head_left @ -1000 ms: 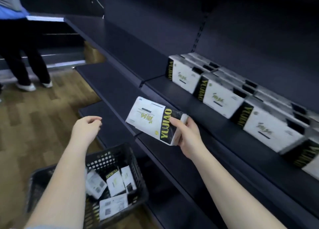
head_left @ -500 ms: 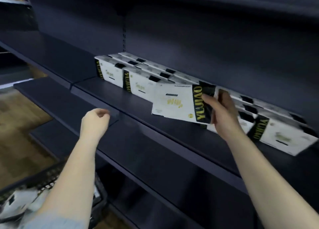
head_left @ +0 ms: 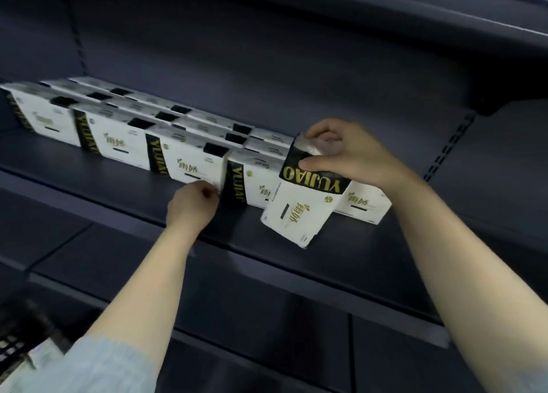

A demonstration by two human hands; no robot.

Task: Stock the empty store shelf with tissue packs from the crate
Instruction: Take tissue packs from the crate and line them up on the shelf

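Note:
My right hand grips the black end of a white tissue pack, thumb on its front. The pack hangs tilted, black band up, just in front of the right end of the row of white and black tissue packs on the dark shelf. The row stands several packs long and about three deep. My left hand has its fingers curled and holds nothing; it sits against the lower front corner of a pack in the middle of the row. The black crate shows only at the bottom left corner.
Bare shelf board lies to the right of the row, up to a slotted upright. Another shelf hangs close overhead. Lower dark shelves jut out beneath my arms.
The view has swung right along the shelf. My right hand turned the pack from lying sideways to black end up and brought it to the row's right end. My left hand rose to the row's front.

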